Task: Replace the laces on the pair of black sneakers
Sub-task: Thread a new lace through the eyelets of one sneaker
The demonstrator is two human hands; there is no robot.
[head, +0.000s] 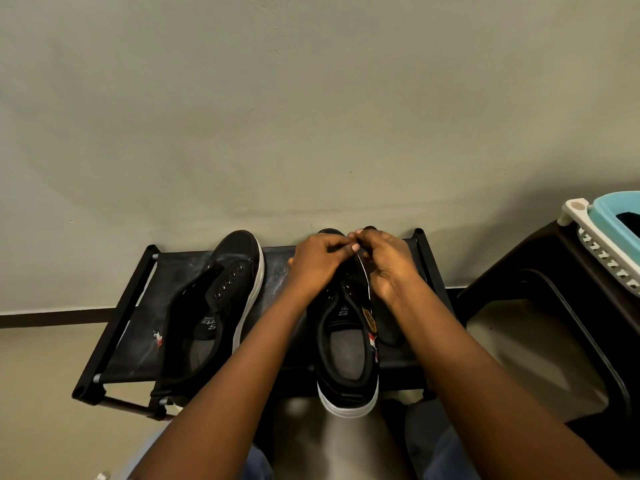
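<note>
Black canvas covers both sneakers on the low fabric-topped rack (114, 327). At about nine o'clock from the hands lies the left sneaker (214, 306), unlaced, its eyelets bare, toe toward the wall. The left hand (317, 263) and right hand (388, 265) meet at twelve o'clock over the toe end of the right sneaker (346, 355), fingers curled and pinching a thin black lace (363, 271). At three o'clock stands a dark stool (554, 306) carrying a teal-and-white basket (602, 237).
</note>
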